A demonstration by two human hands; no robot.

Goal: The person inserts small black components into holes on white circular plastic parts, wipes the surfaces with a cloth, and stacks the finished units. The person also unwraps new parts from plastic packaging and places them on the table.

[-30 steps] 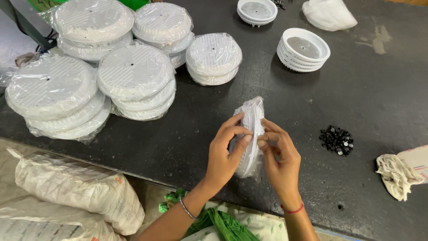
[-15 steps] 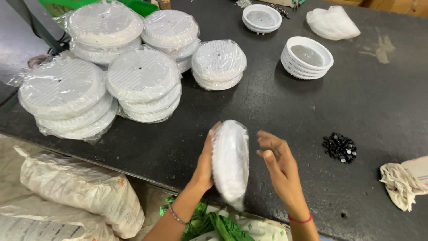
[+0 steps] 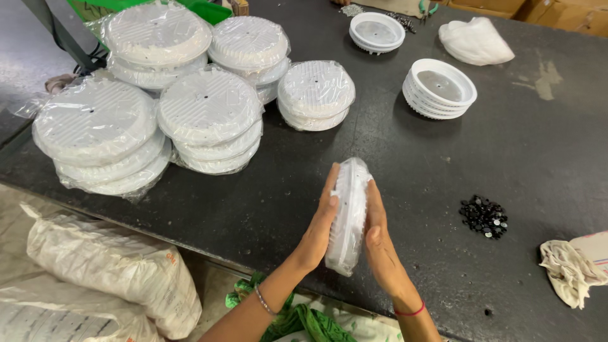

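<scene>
Dark worktop (image 3: 544,145). Wrapped stacks (image 3: 209,120) left of the disc. Bare tray stack (image 3: 439,88) far right of it. Black bits (image 3: 484,216) just right. Wrapped disc (image 3: 348,215) on edge, sandwiched between left hand (image 3: 318,225) and right hand (image 3: 379,244), fingers straight, pressed flat. Slick wrap: disc may slip down.

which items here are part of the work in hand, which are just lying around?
In hand:
- wrapped white disc, pressed on edge between left hand and right hand
- wrapped disc stacks
- bare white discs

Lying about:
- black small parts
- rag
- sacks
</scene>
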